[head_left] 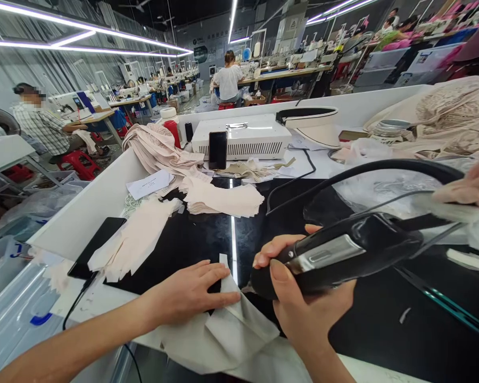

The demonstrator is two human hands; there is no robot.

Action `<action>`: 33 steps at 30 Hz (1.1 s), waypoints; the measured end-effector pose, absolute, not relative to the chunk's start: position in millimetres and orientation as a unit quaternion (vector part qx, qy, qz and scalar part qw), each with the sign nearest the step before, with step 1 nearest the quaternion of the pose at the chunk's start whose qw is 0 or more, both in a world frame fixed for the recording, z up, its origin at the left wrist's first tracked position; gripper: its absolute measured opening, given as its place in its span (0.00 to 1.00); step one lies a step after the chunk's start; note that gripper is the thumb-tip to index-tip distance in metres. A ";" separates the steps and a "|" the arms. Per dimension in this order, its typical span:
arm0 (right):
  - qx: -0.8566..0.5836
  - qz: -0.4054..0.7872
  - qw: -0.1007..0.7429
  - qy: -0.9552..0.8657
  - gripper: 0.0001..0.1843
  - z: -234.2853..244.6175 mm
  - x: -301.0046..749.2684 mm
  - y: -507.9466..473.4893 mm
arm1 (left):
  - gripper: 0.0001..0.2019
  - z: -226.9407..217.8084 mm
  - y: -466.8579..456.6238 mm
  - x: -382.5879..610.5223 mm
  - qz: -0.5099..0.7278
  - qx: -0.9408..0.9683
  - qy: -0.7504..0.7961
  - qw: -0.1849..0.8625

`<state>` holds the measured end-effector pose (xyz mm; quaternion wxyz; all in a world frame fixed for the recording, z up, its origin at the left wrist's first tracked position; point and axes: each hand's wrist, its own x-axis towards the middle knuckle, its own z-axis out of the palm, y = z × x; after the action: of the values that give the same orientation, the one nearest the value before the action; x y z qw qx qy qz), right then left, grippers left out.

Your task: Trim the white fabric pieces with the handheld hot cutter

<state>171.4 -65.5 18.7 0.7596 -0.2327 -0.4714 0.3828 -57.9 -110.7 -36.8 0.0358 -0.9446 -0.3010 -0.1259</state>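
My right hand (303, 298) is wrapped around a black corded hand tool (339, 250) with a silver panel on its side. The tool's narrow tip points left and down, close to a pale beige fabric piece (223, 340). Stretched over that fabric, the fingers of my left hand (191, 292) press it against the black work surface, thumb and forefinger apart near the tool tip. The fabric is creased and hangs over the front edge. Whether the tip touches it, I cannot tell.
Cut fabric pieces (223, 199) lie behind, near an upright phone (217, 150) and a white vented box (243, 141). A black flat device (98, 247) rests left. Teal-handled tweezers (455, 308) lie right. Another person's hand (477, 186) reaches in by the cable.
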 end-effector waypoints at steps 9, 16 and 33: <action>-0.251 0.362 0.760 -0.478 0.27 15.6 161.9 -59.4 | 0.22 -38.7 -111.5 -55.0 -0.135 -0.939 -0.314 0.026; -0.234 0.372 0.765 -0.471 0.29 17.1 159.7 -54.2 | 0.19 -39.5 -113.4 -50.7 -0.150 -0.933 -0.327 0.023; -0.237 0.363 0.761 -0.483 0.29 13.6 150.2 -41.6 | 0.17 -50.2 -112.8 -48.2 -0.176 -0.928 -0.328 0.027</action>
<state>150.2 -41.6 13.6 0.7605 -0.2369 -0.4834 0.3631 -48.2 -112.8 -50.2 0.0268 -0.9277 -0.3281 -0.1764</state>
